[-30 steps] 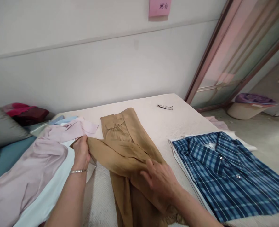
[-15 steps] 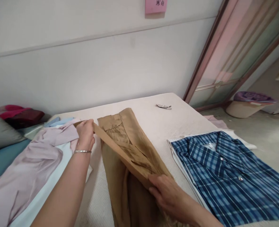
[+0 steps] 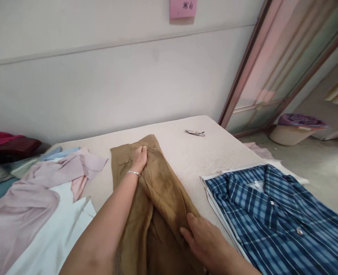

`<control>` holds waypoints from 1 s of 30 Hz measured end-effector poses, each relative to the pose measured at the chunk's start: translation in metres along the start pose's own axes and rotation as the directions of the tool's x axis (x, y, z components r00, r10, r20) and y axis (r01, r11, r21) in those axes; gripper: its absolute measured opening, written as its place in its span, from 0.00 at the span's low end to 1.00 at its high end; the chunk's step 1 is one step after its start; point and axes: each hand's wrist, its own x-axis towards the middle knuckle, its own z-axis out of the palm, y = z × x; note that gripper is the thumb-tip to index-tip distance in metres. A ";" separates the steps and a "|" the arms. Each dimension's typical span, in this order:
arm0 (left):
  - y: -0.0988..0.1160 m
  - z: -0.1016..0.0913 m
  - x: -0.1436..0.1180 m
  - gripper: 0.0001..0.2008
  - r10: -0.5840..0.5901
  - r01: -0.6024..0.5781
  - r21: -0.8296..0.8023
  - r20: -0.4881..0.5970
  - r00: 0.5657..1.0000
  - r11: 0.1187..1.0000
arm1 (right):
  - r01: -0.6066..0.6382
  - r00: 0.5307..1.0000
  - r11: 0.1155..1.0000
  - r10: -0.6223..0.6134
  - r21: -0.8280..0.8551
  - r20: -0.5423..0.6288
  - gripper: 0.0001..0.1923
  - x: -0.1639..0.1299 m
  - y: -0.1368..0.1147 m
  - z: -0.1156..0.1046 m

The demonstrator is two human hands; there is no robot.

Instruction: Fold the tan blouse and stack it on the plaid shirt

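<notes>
A brown garment [image 3: 163,179] lies lengthwise on the bed in front of me, with gathered stitching near its far end. Whether it is a shirt or trousers I cannot tell. My left hand [image 3: 139,158], a silver bracelet at the wrist, is closed on the fabric close to the gathers. On the near right edge of the garment, my right hand [image 3: 203,238] has its thumb and forefinger at a fold of the cloth, its other fingers partly hidden. Creases run through the cloth between both hands.
A blue plaid shirt [image 3: 272,214] lies folded at right on white cloth. Mauve [image 3: 37,191] and pale blue clothes [image 3: 68,214] spread over the left. Eyeglasses [image 3: 194,133] rest on the bed [image 3: 183,152] near the wall. A lined bin [image 3: 292,133] stands on the floor.
My left hand has moved right, from beyond the garment's left side onto its far middle. The long strip of cloth stretched between my hands now lies over the garment. My right hand has hardly moved.
</notes>
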 end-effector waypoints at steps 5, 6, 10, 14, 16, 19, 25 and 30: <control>-0.007 0.006 -0.026 0.22 0.130 -0.149 0.148 0.134 0.983 0.978 | -0.020 1.000 0.999 0.021 -0.032 0.023 0.19 -0.006 -0.003 0.001; -0.009 0.010 -0.031 0.24 0.158 -0.191 0.186 0.177 0.971 0.964 | -0.029 0.999 0.999 0.031 -0.039 0.029 0.19 -0.006 -0.003 0.000; -0.019 0.024 -0.039 0.36 0.181 -0.330 0.439 0.346 0.921 0.836 | -0.039 0.998 0.996 0.043 -0.080 0.047 0.14 -0.008 0.000 -0.006; -0.011 0.016 -0.043 0.36 0.144 -0.348 0.493 0.406 0.903 0.797 | -0.003 0.997 0.994 0.011 -0.108 0.071 0.12 -0.006 0.010 -0.016; 0.001 0.008 -0.059 0.35 0.169 -0.365 0.477 0.404 0.899 0.800 | 0.026 0.994 0.999 -0.022 -0.042 0.103 0.13 -0.005 0.020 -0.023; 0.021 0.000 -0.105 0.37 0.295 -0.471 0.401 0.426 0.855 0.786 | 0.039 0.988 0.993 -0.055 0.114 0.147 0.05 -0.004 0.037 -0.034; 0.027 0.003 -0.171 0.37 0.358 -0.556 0.363 0.485 0.798 0.748 | 0.161 0.962 0.983 -0.136 0.088 -0.236 0.09 -0.004 0.028 -0.041; 0.022 0.005 -0.166 0.37 0.381 -0.572 0.356 0.479 0.791 0.739 | 0.272 0.915 0.950 -0.304 0.153 0.266 0.09 -0.004 0.012 -0.035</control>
